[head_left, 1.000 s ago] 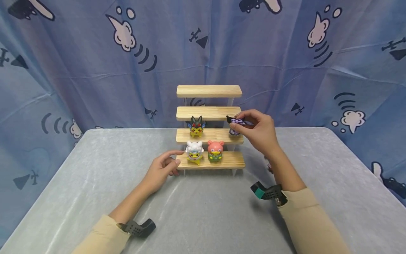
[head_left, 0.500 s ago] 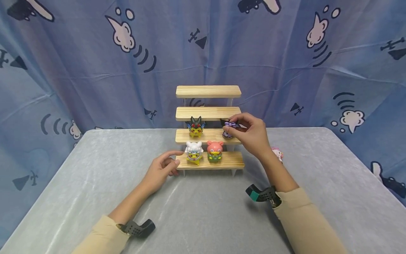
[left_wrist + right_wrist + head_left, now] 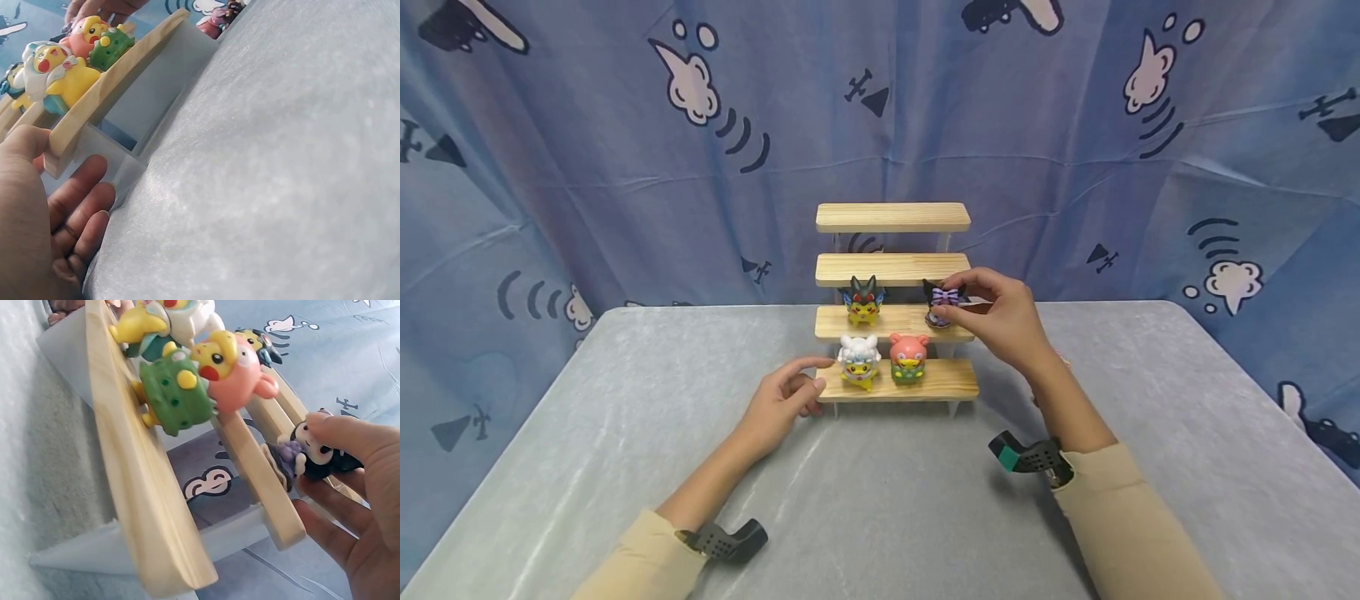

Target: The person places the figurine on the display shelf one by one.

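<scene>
Now, right hand: the right hand point(image 3: 1003, 312) is clamped on a dark figure point(image 3: 943, 297) with a purple bow, thumb across its front and fingers behind.
Dark figure: upright near the right end of the second step point(image 3: 904, 322) from the bottom, its base apparently resting on the wood.
Left hand: the left hand point(image 3: 782, 400) pinches the left end of the bottom step point(image 3: 951, 380), thumb at the front corner, index finger behind.
Just changed: a second ago the dark figure was farther out at that right end; it has since come inward from the edge.
What that means: I judge the dark figure all but placed, with the grip not yet released.
Second step, left end: a dark-hooded yellow figure point(image 3: 864, 305), well apart from the dark figure.
Bottom step: a white-hooded figure point(image 3: 859, 360) near the left end, with a pink-hooded figure point(image 3: 908, 358) just beside it, nearer the middle.
Desk point(image 3: 880, 508): a pink item point(image 3: 211, 26) lies beyond the bottom step's right end, too little shown to identify.
</scene>
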Demonstrator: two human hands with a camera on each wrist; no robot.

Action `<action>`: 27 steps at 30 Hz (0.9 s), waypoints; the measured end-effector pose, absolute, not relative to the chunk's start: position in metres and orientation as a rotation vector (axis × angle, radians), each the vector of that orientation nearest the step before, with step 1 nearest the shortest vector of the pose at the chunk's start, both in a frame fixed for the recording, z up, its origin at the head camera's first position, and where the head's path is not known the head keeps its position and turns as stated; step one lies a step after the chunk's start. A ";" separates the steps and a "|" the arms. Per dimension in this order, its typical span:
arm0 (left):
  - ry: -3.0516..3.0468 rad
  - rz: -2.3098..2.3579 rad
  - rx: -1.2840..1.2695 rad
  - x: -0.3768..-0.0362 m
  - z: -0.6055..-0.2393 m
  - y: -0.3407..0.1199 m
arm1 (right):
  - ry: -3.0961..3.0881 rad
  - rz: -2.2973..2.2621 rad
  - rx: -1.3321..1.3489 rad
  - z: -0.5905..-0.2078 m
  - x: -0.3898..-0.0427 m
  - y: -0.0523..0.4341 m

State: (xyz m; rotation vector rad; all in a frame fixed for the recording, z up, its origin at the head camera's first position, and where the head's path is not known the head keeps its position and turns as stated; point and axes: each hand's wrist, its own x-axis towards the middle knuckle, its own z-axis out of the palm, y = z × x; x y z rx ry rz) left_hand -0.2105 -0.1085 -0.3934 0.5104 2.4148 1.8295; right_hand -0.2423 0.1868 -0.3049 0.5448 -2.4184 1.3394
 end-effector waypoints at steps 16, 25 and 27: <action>2.413 1.829 0.514 -0.212 -0.395 -0.109 | -2.550 1.356 0.586 -0.322 -0.262 0.207; 2.406 1.841 0.510 -0.212 -0.396 -0.109 | -2.527 1.416 0.567 -0.325 -0.262 0.197; 2.410 1.836 0.511 -0.213 -0.397 -0.109 | -2.519 1.423 0.565 -0.326 -0.262 0.195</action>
